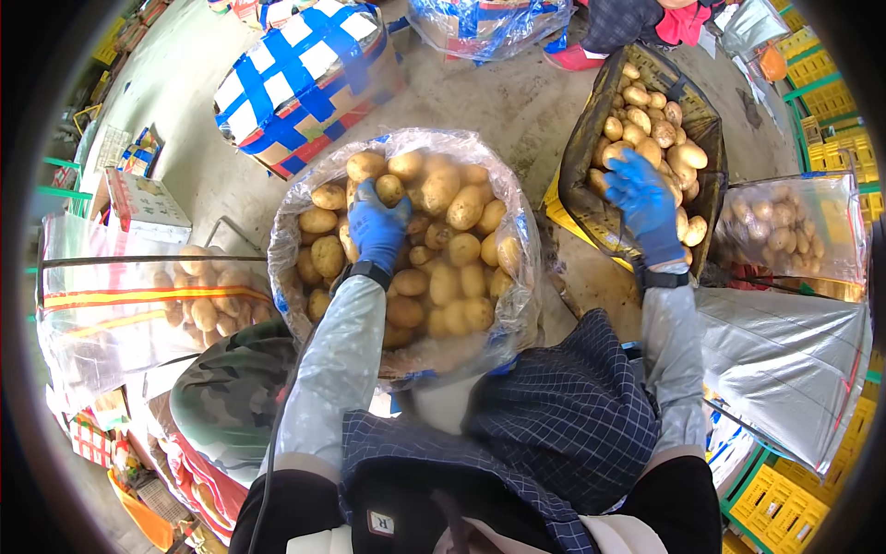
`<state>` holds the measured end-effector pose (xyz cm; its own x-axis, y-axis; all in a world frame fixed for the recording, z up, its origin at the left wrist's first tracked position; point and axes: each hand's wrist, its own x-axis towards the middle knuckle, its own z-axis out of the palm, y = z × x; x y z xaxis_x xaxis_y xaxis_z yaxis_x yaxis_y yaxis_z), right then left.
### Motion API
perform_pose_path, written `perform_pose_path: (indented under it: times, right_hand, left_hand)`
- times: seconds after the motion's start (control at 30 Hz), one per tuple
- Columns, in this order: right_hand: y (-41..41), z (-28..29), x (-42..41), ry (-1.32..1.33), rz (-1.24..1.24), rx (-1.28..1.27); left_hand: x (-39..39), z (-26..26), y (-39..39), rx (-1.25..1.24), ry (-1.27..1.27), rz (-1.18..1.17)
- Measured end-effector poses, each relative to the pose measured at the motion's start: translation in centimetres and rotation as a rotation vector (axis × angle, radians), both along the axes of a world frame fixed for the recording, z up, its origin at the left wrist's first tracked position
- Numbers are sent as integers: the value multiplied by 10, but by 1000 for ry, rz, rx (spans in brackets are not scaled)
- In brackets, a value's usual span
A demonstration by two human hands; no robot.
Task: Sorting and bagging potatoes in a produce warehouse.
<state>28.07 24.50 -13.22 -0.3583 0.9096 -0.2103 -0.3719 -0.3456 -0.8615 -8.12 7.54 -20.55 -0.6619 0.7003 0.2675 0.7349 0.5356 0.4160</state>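
Note:
In front of me stands a round container lined with clear plastic (519, 305), full of potatoes (441, 190). My left hand (378, 225), in a blue glove, reaches into it with its fingers and thumb around a potato (390, 190) at the upper left. At the right is a yellow crate (571, 218) with a dark, dirty liner (581, 166), holding more potatoes (662, 133). Over these potatoes my right hand (640, 197), also blue-gloved, is spread with its palm partly showing; whether it touches any potato, I cannot tell.
Clear bags of potatoes stand at the left (204, 305) and right (779, 228). A taped cardboard box (304, 83) and a plastic-wrapped box (484, 28) are beyond. Silver sheeting (782, 360) is at my right. Another person's pink shoe (576, 58) is near the crate.

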Motion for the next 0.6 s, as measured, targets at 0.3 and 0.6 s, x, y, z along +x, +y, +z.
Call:
perform_pose_path:
  times: [0.3,0.6]
  right_hand:
    - [-105,16,-138,-329,585,257]
    - [-158,27,-157,-354,466,649]
  left_hand:
    - [14,42,-49,484,-1739,-410]
    - [35,61,-74,446,-421,-748]
